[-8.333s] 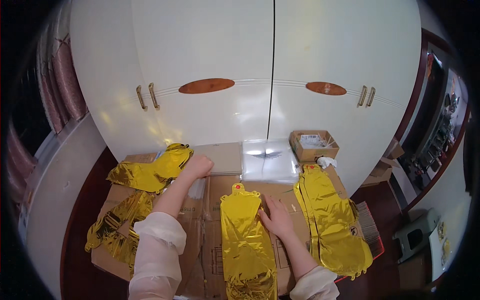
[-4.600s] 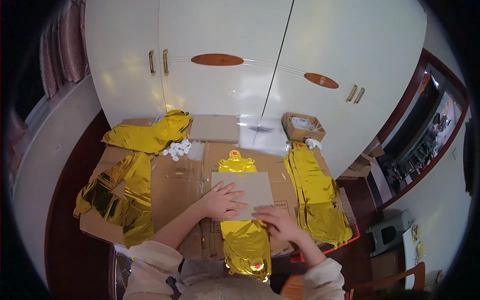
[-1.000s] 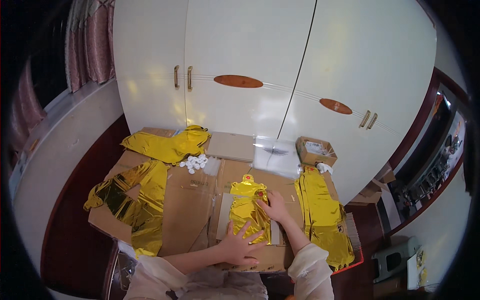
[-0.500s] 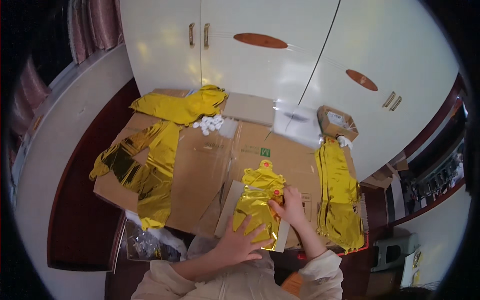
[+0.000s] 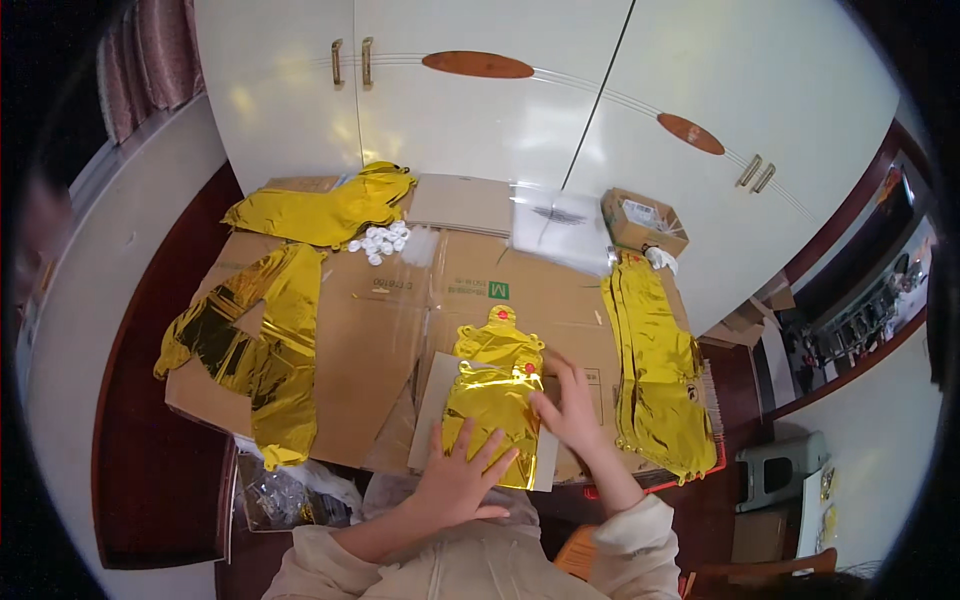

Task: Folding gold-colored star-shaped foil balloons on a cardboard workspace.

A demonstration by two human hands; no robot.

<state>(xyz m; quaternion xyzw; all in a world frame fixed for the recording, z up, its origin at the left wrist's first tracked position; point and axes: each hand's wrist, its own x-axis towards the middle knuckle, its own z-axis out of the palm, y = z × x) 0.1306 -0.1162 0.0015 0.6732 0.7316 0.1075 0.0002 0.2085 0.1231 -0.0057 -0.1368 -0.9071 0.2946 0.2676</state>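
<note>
White wardrobe [image 5: 480,115] fills the background, above the far edge of the desk. Cardboard-topped desk [image 5: 365,330] spans the middle of the view.

Gold foil stack [image 5: 655,375]: along the desk's right side, long pieces overlapping, near ends at the edge. Angular gold foil [image 5: 285,350]: left side, bent around a triangular gap, lower tip at the near edge. Rear gold foil [image 5: 300,215]: far left corner, lying lengthwise.

Centre gold foil [image 5: 495,395]: near edge of the desk, in front of the person, on a grey board [image 5: 428,420]. Board shows as strips left and right of the foil; foil also extends past the board's far edge, ending in a rounded tab.

Grey board stack [image 5: 460,205] lies flat at the far edge; clear plastic sheets [image 5: 560,225] just beside it on the right. Small open carton [image 5: 645,222] stands right of the sheets.

Left hand [image 5: 462,480]: palm down, fingers spread wide, resting on the lower part of the centre foil; nothing gripped. Right hand [image 5: 570,405]: at the foil's right edge, fingers loosely bent, thumb touching the foil; cannot tell whether it pinches the edge.

White round pieces [image 5: 380,241]: small heap beside the rear foil. Red spot [image 5: 503,315] on the tab; second red spot [image 5: 530,368] nearer the right hand.
</note>
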